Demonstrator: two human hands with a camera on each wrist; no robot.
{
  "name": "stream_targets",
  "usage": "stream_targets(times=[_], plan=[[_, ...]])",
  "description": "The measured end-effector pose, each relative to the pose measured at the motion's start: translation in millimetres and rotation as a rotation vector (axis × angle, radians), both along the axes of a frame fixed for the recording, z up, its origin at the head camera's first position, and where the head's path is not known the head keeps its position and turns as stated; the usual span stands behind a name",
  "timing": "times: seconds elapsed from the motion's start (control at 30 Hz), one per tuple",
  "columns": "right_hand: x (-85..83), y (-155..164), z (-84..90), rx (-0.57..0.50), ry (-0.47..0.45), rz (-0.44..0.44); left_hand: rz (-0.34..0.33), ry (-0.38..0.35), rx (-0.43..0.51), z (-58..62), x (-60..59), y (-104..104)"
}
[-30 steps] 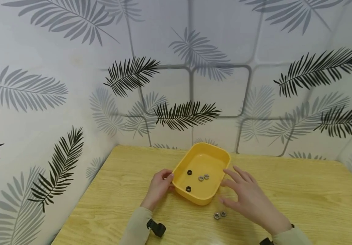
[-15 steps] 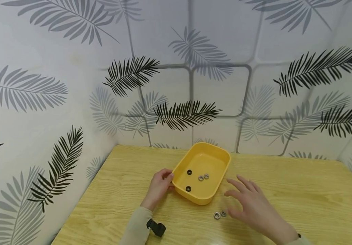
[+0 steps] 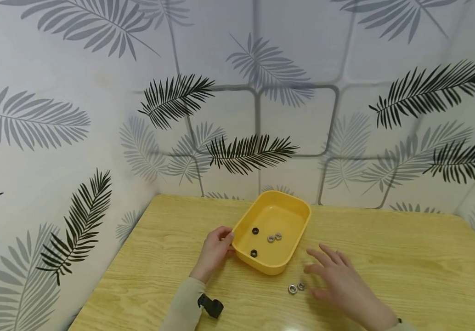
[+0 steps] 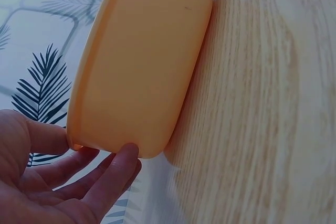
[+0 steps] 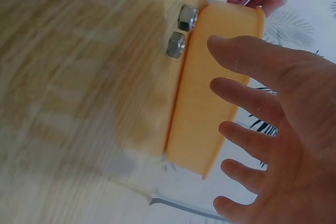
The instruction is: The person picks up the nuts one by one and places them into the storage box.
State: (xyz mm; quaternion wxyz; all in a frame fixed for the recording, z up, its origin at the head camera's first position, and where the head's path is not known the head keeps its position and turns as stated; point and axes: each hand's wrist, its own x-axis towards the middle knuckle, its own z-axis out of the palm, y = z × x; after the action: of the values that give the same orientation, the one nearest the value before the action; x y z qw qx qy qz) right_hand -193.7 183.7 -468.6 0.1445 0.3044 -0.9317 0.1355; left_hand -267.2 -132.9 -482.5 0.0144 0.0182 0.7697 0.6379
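A yellow plastic tray (image 3: 280, 257) stands on the table, and my left hand (image 3: 210, 255) pinches its rim at the left corner, thumb on top and fingers against the outer wall. Inside lie two black hex nuts, one farther back (image 3: 255, 231) and one near the front (image 3: 254, 253), and a pair of silver hex nuts (image 3: 278, 236). In front of the tray, two more silver nuts (image 3: 292, 289) rest side by side on the table. Just right of them hovers my right hand (image 3: 341, 280), fingers spread and holding nothing; the right wrist view shows its palm (image 5: 310, 129).
The wood-grain table (image 3: 407, 257) runs back to a wall (image 3: 295, 124) with a printed leaf pattern. A black strap with a small device (image 3: 211, 305) sits on the left wrist, over a light sleeve (image 3: 183, 303).
My right hand has drawn away from the tray's right side, moving right and slightly toward me beside the loose nuts. The left hand, the tray and the nuts have stayed put.
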Motion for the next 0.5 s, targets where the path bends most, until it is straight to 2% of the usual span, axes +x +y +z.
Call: stream_targets(times=[0.23,0.5], plan=[[-1.4,-4,-7.8,-0.024,-0.048,0.000,0.000,-0.011,0.011,-0.7,-0.7,-1],[-3.6,-6,-13.1,-0.004,-0.049,0.002,0.001,-0.016,0.019,-0.4,-0.5,0]])
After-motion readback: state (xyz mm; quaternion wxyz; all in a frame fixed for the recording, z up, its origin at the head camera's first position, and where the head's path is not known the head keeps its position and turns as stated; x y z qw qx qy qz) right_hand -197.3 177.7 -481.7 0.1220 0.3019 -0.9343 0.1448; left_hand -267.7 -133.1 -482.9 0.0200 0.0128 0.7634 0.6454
